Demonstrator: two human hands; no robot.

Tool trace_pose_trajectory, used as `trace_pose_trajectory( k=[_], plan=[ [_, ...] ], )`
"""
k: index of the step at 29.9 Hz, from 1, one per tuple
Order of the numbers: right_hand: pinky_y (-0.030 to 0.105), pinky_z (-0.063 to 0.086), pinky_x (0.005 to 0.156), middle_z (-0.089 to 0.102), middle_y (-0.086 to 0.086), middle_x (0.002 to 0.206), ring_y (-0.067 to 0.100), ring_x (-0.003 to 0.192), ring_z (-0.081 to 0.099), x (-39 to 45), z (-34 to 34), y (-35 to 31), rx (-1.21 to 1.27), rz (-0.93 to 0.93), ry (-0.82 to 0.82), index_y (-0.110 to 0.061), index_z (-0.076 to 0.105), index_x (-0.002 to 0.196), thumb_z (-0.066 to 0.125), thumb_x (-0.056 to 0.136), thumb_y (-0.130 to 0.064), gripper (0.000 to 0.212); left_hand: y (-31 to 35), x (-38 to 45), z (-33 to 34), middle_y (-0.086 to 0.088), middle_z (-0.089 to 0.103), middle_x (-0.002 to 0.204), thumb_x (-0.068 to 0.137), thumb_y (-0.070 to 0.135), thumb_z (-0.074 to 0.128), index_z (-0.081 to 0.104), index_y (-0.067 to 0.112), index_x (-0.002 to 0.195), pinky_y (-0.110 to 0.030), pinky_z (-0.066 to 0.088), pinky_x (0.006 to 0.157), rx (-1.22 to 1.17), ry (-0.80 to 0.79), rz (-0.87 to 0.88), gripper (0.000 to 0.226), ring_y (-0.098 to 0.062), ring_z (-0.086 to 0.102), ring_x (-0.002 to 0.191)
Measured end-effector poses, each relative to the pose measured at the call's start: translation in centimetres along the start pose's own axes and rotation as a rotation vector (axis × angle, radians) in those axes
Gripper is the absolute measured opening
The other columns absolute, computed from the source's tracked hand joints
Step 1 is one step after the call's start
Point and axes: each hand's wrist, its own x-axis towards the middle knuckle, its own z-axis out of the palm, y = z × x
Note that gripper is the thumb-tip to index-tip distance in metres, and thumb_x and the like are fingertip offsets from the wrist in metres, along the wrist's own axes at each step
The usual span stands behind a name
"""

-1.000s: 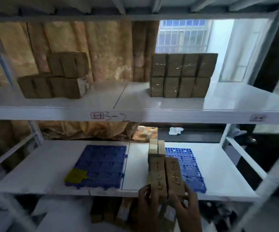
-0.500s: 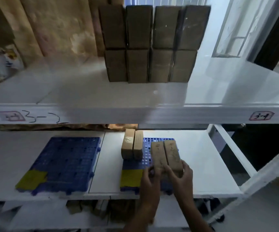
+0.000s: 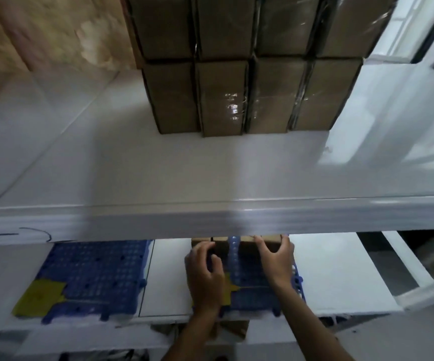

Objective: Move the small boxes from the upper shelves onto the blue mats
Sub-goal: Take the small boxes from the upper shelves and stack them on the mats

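Several brown small boxes (image 3: 236,95), wrapped in clear film, stand stacked in two rows on the upper shelf (image 3: 158,178). On the lower shelf lie two blue mats: a bare left mat (image 3: 93,277) and a right mat (image 3: 252,295). At the back of the right mat stand two pairs of small boxes, mostly hidden behind the upper shelf's front beam. My left hand (image 3: 204,269) curls against the near end of the left pair (image 3: 221,243). My right hand (image 3: 275,259) spans the near end of the right pair (image 3: 268,239).
The upper shelf's white front beam (image 3: 210,220) hangs just above my fingers. A yellow patch (image 3: 39,298) marks the left mat's front corner. White lower shelf surface (image 3: 335,277) extends right of the mat. A diagonal frame bar (image 3: 406,256) crosses at right.
The pair of boxes in my hands has gone from the shelf's front edge to the back of the right mat, beside the other pair. My left hand has shifted to the left pair. The view has tilted closer.
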Motion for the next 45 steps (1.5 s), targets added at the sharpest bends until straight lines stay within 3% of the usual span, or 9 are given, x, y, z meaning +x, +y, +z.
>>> trace_pose_trajectory(
  k=[4,14,21,24,27,34,38,42,45],
  plan=[
    [0.053,0.051,0.103,0.053,0.003,0.128,0.026,0.119,0.055,0.1,0.7,-0.6,-0.010,-0.004,-0.030,-0.017,0.049,0.135,0.067,0.071,-0.078,0.090,-0.9,1.4,-1.2,-0.001,0.036,0.158,0.100,0.027,0.051,0.038,0.020,0.153,-0.039,0.032,0.117,-0.043,-0.184,-0.198,0.055,-0.019,0.034,0.145],
    [0.052,0.036,0.117,0.037,0.005,0.164,0.028,0.149,0.037,-2.6,-2.1,-2.6,-0.024,-0.058,-0.180,-0.023,0.027,0.162,0.057,0.094,-0.063,0.085,-0.4,1.2,-2.8,-0.002,0.030,0.165,0.106,0.036,0.043,0.024,0.024,0.159,-0.043,0.032,0.119,-0.130,-0.330,-0.279,0.058,-0.023,0.034,0.149],
    [0.046,0.047,0.106,0.056,0.005,0.148,0.025,0.134,0.054,-7.3,-5.7,-4.8,-0.088,-0.229,-0.270,-0.026,0.046,0.151,0.044,0.097,-0.063,0.066,4.2,-2.2,-7.7,0.000,0.037,0.161,0.107,0.035,0.036,0.036,0.025,0.155,-0.040,0.030,0.119,-0.060,-0.307,-0.090,0.049,-0.018,0.035,0.147],
    [0.034,0.039,0.109,0.053,-0.001,0.147,0.018,0.138,0.048,-10.6,-6.6,-7.6,-0.130,-0.330,-0.356,-0.015,0.043,0.155,0.047,0.107,-0.044,0.056,7.0,-3.7,-10.7,0.003,0.037,0.161,0.106,0.042,0.032,0.038,0.028,0.154,-0.038,0.028,0.120,-0.010,-0.321,0.002,0.050,-0.016,0.036,0.147],
    [0.037,0.032,0.117,0.042,0.005,0.162,0.025,0.148,0.040,-13.3,-6.6,-10.5,-0.150,-0.399,-0.424,-0.020,0.036,0.160,0.045,0.105,-0.053,0.066,9.4,-4.5,-14.0,0.003,0.039,0.159,0.106,0.046,0.031,0.040,0.030,0.153,-0.038,0.030,0.118,0.015,-0.256,0.027,0.050,-0.022,0.039,0.145],
    [0.034,0.044,0.105,0.047,0.002,0.159,0.025,0.140,0.051,-22.3,-5.9,-17.1,-0.173,-0.640,-0.423,-0.030,0.037,0.159,0.045,0.104,-0.056,0.061,12.9,-4.5,-21.6,-0.015,0.060,0.139,0.094,0.067,0.037,0.052,0.049,0.135,-0.053,0.048,0.105,-0.102,-0.173,0.081,0.047,-0.035,0.059,0.124],
    [0.027,0.045,0.091,0.056,-0.012,0.150,0.013,0.129,0.059,-28.0,-5.4,-19.9,-0.088,-0.821,-0.427,-0.042,0.045,0.150,0.046,0.106,-0.050,0.045,14.1,-5.2,-26.6,0.008,0.057,0.141,0.105,0.043,0.039,0.054,0.024,0.143,-0.022,0.041,0.104,-0.080,-0.131,0.241,0.045,-0.012,0.053,0.130],
    [0.030,0.051,0.084,0.066,-0.009,0.135,0.011,0.113,0.067,-32.0,-1.7,-22.8,-0.051,-0.918,-0.446,-0.040,0.054,0.139,0.042,0.105,-0.053,0.038,12.4,-4.5,-32.8,0.007,0.061,0.135,0.106,0.038,0.042,0.060,0.016,0.136,-0.018,0.043,0.103,-0.152,-0.088,0.318,0.041,-0.012,0.056,0.126],
    [0.025,0.048,0.096,0.060,-0.013,0.138,0.008,0.121,0.058,-35.9,2.5,-25.8,0.012,-0.971,-0.443,-0.033,0.051,0.146,0.044,0.105,-0.052,0.046,9.4,-1.4,-38.9,0.004,0.061,0.142,0.101,0.059,0.044,0.063,0.017,0.134,-0.034,0.046,0.110,-0.203,-0.064,0.381,0.056,-0.012,0.058,0.129]
  ],
)
